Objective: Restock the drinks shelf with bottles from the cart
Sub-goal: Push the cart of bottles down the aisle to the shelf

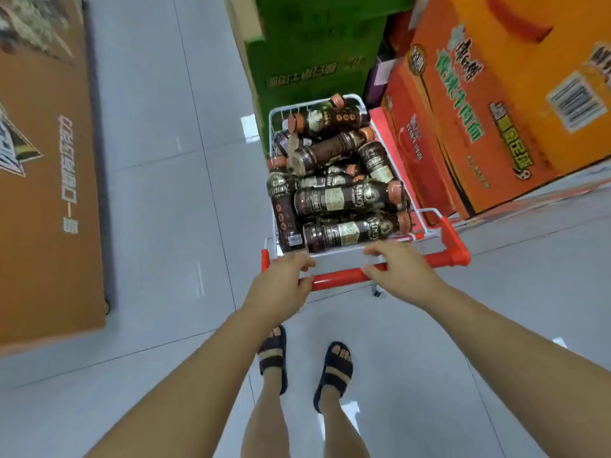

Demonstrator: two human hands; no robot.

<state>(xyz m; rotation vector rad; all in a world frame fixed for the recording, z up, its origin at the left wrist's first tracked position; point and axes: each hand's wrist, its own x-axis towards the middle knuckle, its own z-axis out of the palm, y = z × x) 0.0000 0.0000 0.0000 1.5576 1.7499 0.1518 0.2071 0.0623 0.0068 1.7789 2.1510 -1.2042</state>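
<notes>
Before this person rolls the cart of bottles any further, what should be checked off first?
1. Left hand grips the red handle: ok.
2. Right hand grips the same handle: ok.
3. Bottles lie inside the cart, heaped about to its rim. Whether the top ones sit steady: cannot tell.
4. Way straight ahead: green boxes stand right at the cart's front: not ok.
5. Room to steer left: bare floor there, while orange boxes sit close on the right: ok.
6. Drinks shelf in sight: none shows in this view: cannot tell.
</notes>
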